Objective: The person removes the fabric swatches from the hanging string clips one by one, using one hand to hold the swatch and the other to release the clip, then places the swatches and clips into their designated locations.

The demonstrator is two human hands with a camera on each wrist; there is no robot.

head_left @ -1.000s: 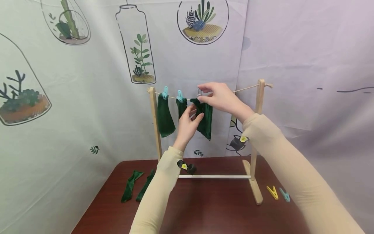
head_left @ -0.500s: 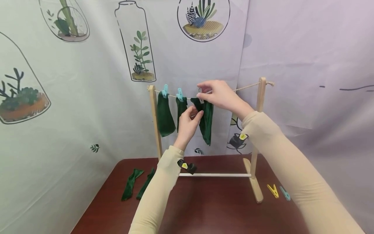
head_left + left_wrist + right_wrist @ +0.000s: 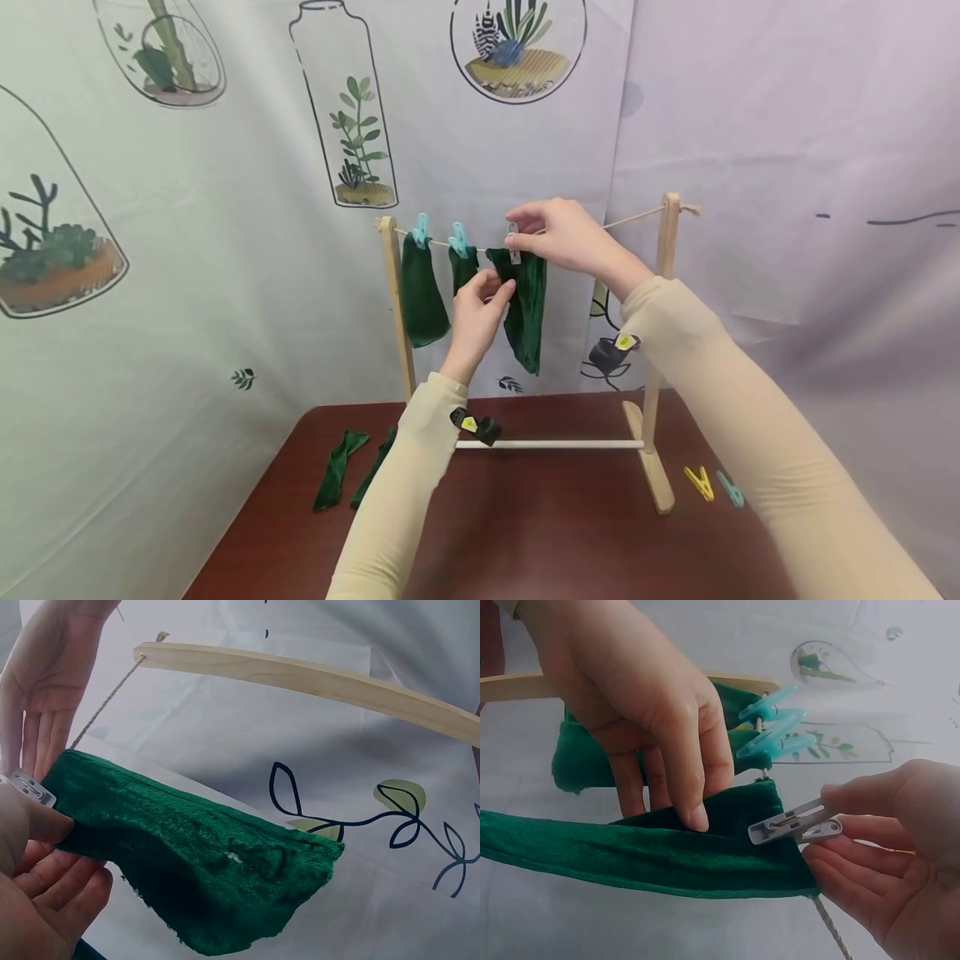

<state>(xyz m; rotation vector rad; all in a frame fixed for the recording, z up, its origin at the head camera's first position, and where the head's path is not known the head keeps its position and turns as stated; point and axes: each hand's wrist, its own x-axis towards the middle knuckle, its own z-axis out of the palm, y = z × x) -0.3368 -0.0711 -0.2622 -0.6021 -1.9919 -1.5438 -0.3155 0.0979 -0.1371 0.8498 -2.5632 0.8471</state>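
A green velvety cloth (image 3: 529, 312) hangs over the rope line (image 3: 633, 218), to the right of two other pegged green pieces. My left hand (image 3: 474, 321) pinches this cloth below the line, its thumb (image 3: 696, 816) pressed on the fabric in the right wrist view. Above it, my right hand (image 3: 570, 237) holds a grey clothespin (image 3: 791, 823) between thumb and fingers. The pin's jaws straddle the cloth's top edge at the rope. In the left wrist view the cloth (image 3: 202, 840) drapes away from the left fingers, with the right hand (image 3: 52, 682) behind.
Light-blue clothespins (image 3: 422, 230) hold the other green cloths (image 3: 423, 296) near the left wooden post (image 3: 397, 308). The right post (image 3: 663, 250) stands on a wooden foot. On the table lie more green pieces (image 3: 339, 471), a yellow clothespin (image 3: 699, 483) and a blue clothespin (image 3: 730, 489).
The grey clothespin has come down from above the line onto the cloth's top edge. The cloth's lower part has shifted and hangs slightly lower; the left hand stays on it.
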